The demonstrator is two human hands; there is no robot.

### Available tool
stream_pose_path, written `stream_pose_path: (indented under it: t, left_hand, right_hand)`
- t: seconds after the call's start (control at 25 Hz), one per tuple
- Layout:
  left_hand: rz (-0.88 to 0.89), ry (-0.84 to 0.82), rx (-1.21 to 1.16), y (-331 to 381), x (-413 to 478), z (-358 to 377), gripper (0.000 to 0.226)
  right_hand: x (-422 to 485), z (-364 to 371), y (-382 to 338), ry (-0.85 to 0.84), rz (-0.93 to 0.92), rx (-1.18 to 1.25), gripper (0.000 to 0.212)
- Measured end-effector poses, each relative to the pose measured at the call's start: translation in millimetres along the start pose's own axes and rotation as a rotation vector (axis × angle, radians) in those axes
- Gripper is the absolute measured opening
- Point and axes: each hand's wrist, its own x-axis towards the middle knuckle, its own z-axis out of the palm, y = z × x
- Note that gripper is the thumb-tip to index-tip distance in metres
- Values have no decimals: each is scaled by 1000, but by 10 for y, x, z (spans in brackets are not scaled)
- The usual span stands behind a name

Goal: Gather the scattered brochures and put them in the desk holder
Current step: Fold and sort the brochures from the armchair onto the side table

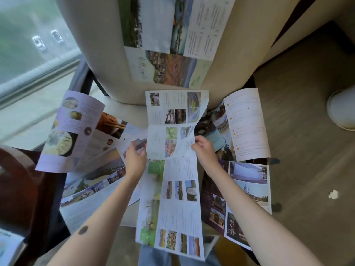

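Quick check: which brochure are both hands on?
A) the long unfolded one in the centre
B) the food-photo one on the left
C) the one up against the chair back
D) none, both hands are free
A: the left hand and right hand each grip a side edge of the long unfolded brochure near its middle.

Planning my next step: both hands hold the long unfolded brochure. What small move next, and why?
Probably fold it shut along its creases: the left hand and right hand pinch the long brochure mid-length, and it is fully unfolded, several panels long.
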Motion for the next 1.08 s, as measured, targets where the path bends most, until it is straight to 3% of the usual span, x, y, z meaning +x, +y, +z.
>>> stream_pose_path:
  t: [0.16,0.28,0.4,0.8,0.96,1.08]
  left_hand:
    - [-122,-33,-38,-68,-140,-272,46]
    - [-216,-111,-38,-196,-293,-416,28]
    - [-177,-59,-196,-243,-381,-658,11]
    - [206,-1,-460,106,-738,-1520,9]
    - [241,49,-521,315,-714,-1669,11]
    - [201,107,-570,353,-678,-1730,16]
  right_hand:
    - [-402,69,-109,3,16,218,10]
    - [-661,122,-112,22,54,260,14]
    - [-796,204,-135,50,61,197,13]
    - [-940,391,-475,165,-177,212,16]
    - [-830,478,-531,18,-125,143,33]
    - [-895,571,-354,-76,-88,10,33]
